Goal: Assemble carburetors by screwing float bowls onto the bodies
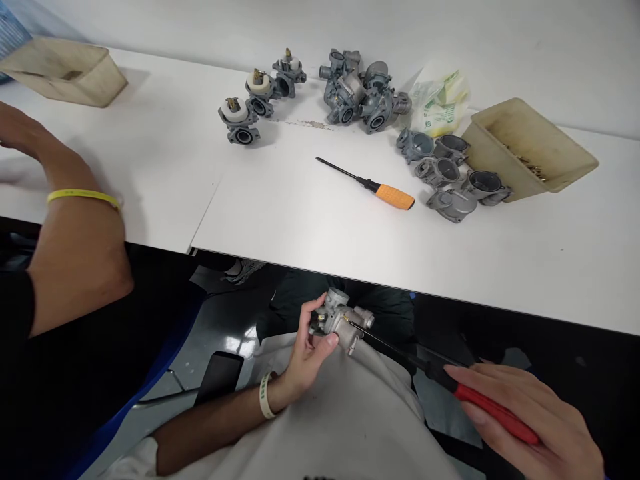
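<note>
Over my lap, below the table edge, my left hand (307, 357) grips a grey metal carburetor (340, 323) with the thumb and fingers around its near side. My right hand (530, 420) is closed around the red handle of a screwdriver (495, 413). Its long dark shaft runs up to the left, and the tip meets the carburetor at a small brass-coloured screw. A second screwdriver (393, 196) with an orange handle lies on the white table, its tip pointing left.
On the table (300, 227) stand carburetors with white floats (235, 110), more assembled carburetors (345, 90), grey metal parts (437, 172), a plastic bag (440, 103), a bin of small brass-coloured pieces (530, 127) and another bin (95, 80). A co-worker's arm (85, 233) reaches in from the left.
</note>
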{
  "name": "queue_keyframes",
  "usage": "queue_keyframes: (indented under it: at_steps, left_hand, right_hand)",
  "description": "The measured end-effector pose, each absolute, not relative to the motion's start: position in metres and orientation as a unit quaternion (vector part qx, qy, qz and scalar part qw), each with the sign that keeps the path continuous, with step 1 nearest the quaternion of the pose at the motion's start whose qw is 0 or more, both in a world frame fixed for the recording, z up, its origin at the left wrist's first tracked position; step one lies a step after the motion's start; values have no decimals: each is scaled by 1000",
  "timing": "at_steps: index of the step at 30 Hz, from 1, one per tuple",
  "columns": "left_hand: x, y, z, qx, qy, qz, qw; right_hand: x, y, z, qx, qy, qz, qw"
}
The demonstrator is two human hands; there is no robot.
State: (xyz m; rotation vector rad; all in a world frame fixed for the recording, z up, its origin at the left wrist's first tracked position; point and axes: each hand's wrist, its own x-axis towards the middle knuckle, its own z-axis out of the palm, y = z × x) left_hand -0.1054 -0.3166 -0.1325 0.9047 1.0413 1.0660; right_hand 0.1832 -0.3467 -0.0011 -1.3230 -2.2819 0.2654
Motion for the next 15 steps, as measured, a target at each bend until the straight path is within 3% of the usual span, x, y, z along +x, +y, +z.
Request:
queue_keyframes:
  at_steps: [9,15]
  left_hand:
    - [-108,-318,-125,425,442,416,671]
    - [-105,-313,-118,430,494,443,612]
  right_hand:
    - [183,-350,-4,-523,-804,135,248]
    - [166,-344,-9,-645,-637,351,235]
